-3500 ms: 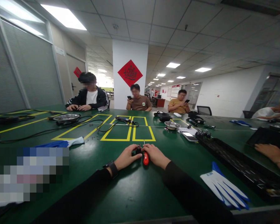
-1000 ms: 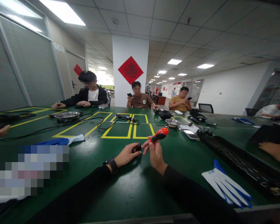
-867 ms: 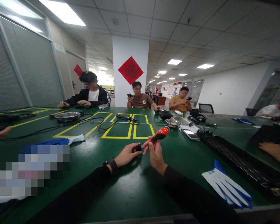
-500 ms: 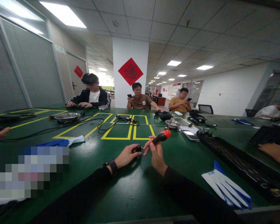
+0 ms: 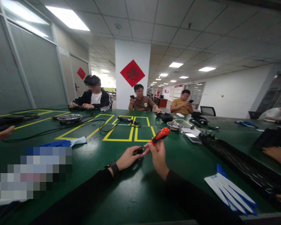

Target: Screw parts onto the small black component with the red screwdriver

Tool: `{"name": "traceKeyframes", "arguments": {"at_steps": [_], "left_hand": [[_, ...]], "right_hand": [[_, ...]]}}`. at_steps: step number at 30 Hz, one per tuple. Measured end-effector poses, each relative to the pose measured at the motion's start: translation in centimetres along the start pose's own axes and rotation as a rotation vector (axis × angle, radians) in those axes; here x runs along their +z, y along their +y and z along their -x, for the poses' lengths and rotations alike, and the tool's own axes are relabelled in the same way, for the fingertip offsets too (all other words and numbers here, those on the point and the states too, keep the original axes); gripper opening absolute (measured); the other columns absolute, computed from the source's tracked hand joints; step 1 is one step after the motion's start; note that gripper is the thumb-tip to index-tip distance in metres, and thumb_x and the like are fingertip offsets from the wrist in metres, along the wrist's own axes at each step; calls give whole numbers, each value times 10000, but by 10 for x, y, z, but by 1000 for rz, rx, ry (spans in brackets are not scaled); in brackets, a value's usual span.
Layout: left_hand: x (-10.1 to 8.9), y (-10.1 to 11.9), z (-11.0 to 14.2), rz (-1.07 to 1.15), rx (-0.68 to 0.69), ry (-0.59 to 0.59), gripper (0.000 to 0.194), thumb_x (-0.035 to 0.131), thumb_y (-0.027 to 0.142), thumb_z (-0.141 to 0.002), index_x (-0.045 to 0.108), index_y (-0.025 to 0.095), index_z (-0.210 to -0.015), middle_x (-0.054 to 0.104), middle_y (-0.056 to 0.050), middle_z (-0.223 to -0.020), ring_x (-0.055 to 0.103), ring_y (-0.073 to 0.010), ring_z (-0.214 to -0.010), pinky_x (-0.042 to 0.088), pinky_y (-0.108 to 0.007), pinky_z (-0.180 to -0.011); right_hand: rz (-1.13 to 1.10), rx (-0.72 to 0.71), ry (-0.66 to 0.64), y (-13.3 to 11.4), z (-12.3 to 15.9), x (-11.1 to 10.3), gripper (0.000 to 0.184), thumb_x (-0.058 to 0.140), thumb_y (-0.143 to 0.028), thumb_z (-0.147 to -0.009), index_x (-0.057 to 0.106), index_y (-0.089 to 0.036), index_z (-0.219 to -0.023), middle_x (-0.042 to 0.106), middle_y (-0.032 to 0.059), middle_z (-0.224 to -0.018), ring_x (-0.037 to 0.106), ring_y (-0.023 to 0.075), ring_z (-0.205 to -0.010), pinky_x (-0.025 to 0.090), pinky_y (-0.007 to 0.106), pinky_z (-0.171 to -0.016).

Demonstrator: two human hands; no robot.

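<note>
My left hand is closed around a small dark cylindrical part with a metal top, which stands upright at the green table. My right hand grips a screwdriver with a red and black handle. Its handle tilts up and to the right. The shaft points down-left toward the small part, but its tip is hard to make out near my fingers. Both hands are close together, just above the tabletop.
A white-and-blue glove lies at right beside a long black tray. Farther back are a phone, a metal bowl, another bowl and a corded tool. Several people sit around the table; a co-worker's hand rests at right.
The screwdriver handle has tipped more upright in my right hand, showing more red. My left hand still holds the small part. The whole view has shifted slightly.
</note>
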State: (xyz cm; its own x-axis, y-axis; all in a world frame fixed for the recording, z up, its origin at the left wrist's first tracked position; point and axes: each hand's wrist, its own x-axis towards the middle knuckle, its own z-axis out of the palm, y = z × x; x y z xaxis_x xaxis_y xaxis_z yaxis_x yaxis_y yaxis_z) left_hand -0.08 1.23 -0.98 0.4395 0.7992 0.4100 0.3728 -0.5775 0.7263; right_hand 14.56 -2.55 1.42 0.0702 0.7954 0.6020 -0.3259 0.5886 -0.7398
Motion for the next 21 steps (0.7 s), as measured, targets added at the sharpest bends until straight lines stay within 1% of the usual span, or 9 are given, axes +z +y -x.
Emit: {"name": "traceKeyframes", "arguments": {"at_steps": [4,7,9,12,14,18,21], "left_hand": [[-1,1,1,14,10,-1,244,563,283,-734,627,145,-924,653,-37,-911,573,-189,-840,425,-279,-782],[0,0,0,28,-2,7,258,570,274,-732,626,146,-949,654,-45,-935,575,-192,-864,422,-285,-803],[0,-1,0,40,-7,7,279,574,267,-732,622,147,-979,653,-52,-964,573,-196,-897,413,-291,-831],[0,-2,0,46,-11,0,296,576,261,-734,617,152,-1006,649,-55,-995,567,-200,-927,403,-297,-856],[-1,-1,0,38,-16,0,295,577,258,-733,619,152,-1005,648,-55,-996,567,-202,-925,404,-298,-852],[-2,2,1,12,-7,5,278,577,258,-731,625,153,-983,652,-50,-971,570,-201,-901,408,-292,-831],[-2,3,1,-1,-2,8,267,576,267,-732,628,148,-966,655,-48,-943,573,-198,-879,417,-288,-810]], "right_hand": [[13,-6,4,-2,-1,-2,224,427,-304,-861,445,-206,-1061,599,-2,-782,561,82,-468,480,234,-504],[74,-1,34,0,-2,-3,212,477,-294,-837,466,-199,-1026,610,7,-816,525,60,-423,450,207,-446],[83,0,51,2,-2,-4,222,534,-278,-806,447,-208,-997,614,-4,-806,499,49,-394,425,187,-409],[61,-5,69,4,-3,-3,298,585,-250,-775,392,-229,-1001,600,-39,-725,501,56,-399,428,180,-412],[55,-6,73,4,-4,-4,318,591,-243,-771,380,-231,-1008,586,-50,-698,515,63,-414,441,187,-433],[17,-8,24,1,-3,-5,263,509,-274,-820,403,-220,-1055,570,-39,-718,538,74,-445,465,217,-483],[20,-6,-23,-1,-2,-7,281,429,-296,-855,414,-216,-1124,574,-15,-762,544,86,-464,472,244,-504]]}}
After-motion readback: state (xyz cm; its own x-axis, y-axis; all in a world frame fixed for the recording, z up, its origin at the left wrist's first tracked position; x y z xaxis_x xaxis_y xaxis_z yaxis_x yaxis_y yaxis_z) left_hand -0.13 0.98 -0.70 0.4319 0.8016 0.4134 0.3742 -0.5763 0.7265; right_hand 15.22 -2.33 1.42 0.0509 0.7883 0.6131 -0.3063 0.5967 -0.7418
